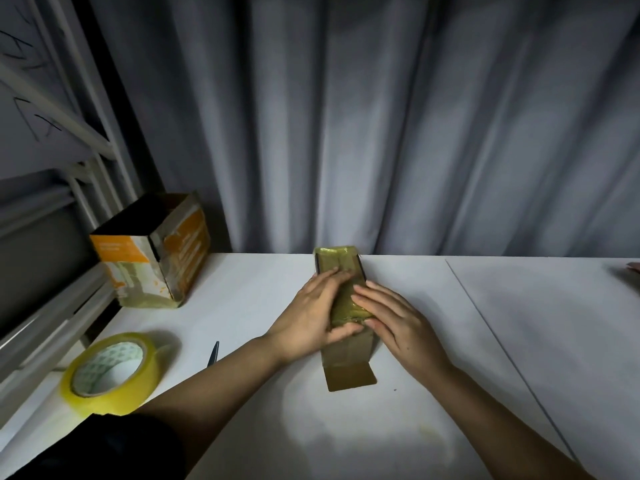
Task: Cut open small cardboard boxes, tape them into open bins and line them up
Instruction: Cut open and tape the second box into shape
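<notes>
I see the small cardboard box lying on its side near the middle of the white table, its long axis running from the far table edge toward the camera. Its upper face is covered in yellowish glossy tape. At the near end, one brown flap folds out flat onto the table surface.

I see the left hand laid over the left side of the box. Its fingers are extended across the taped upper face, and the thumb lies along the near part of the box. The right hand rests against the right side of the box, fingers straight and flat, fingertips on the taped face just beside those of the left hand. Neither hand curls around the box; both press on it with flat fingers.

To the left, a pair of scissors shows only its blade tip beside the left forearm. Further left, near the table edge, lies a roll of yellow tape. At the far left corner stands an orange-and-white open bin, upright, taped along its lower part. A grey curtain hangs behind the table.
</notes>
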